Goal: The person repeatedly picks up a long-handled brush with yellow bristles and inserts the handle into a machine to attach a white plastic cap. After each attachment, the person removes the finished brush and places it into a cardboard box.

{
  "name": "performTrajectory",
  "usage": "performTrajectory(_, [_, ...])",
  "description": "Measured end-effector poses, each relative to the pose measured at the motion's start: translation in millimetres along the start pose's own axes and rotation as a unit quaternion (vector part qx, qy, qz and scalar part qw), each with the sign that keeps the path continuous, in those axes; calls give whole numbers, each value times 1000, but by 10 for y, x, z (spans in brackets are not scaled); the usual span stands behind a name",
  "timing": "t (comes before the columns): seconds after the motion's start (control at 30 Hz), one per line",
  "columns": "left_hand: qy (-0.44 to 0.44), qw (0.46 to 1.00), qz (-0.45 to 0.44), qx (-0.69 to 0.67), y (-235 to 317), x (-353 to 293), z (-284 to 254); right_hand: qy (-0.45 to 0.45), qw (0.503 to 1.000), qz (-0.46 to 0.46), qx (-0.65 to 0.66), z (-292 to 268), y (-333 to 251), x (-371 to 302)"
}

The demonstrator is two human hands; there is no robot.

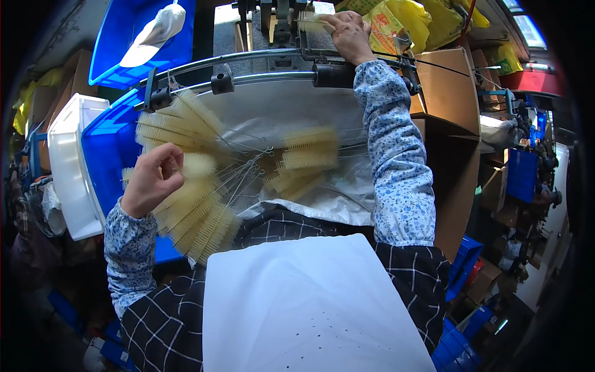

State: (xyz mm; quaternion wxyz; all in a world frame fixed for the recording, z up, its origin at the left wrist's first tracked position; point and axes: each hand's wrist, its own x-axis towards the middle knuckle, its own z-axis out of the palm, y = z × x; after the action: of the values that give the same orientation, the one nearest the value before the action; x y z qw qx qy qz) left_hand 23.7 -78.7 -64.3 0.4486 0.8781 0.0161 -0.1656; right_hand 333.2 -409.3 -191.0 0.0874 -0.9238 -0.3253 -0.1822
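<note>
My right hand point(351, 36) reaches up to the machine at the top, its fingers closed on the end of a pale bristle brush point(310, 22). At the left, my left hand point(154, 178) is curled with thumb and fingertips together; whatever they pinch, if anything, cannot be made out. Below and around it lies a fanned pile of yellowish bristle brushes point(197, 224) with twisted wire handles ending in small loops. A second bunch of brushes point(310, 155) lies to the right, its handles pointing both ways, on a grey-white sheet point(248, 111) across my lap.
Two metal rails with black clamps point(334, 75) cross in front of the machine point(282, 31). Blue bins point(111, 146) and a white bin point(74, 167) stand left, with a white cap point(158, 34) above. Cardboard boxes point(449, 93) and yellow bags point(396, 25) are at the right.
</note>
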Motion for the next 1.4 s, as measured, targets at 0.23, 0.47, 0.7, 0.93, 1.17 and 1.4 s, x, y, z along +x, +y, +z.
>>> performTrajectory(0.23, [53,992,94,-65,346,-99,-374,0,995,25,-100,-151,27,-117])
performTrajectory(0.47, [123,956,231,-130,260,-384,-760,-9,978,208,-9,-474,24,-415])
performTrajectory(0.7, [147,953,232,-128,314,-302,-697,38,977,203,60,-361,-60,-366])
performTrajectory(0.93, [123,947,248,-160,409,-375,-670,41,977,201,60,-349,-289,-266])
performTrajectory(1.17, [97,941,260,-194,440,-230,-603,14,975,216,46,-379,-717,-96])
performTrajectory(1.4, [108,937,249,-219,565,-147,-449,-9,977,209,47,-329,-1229,132])
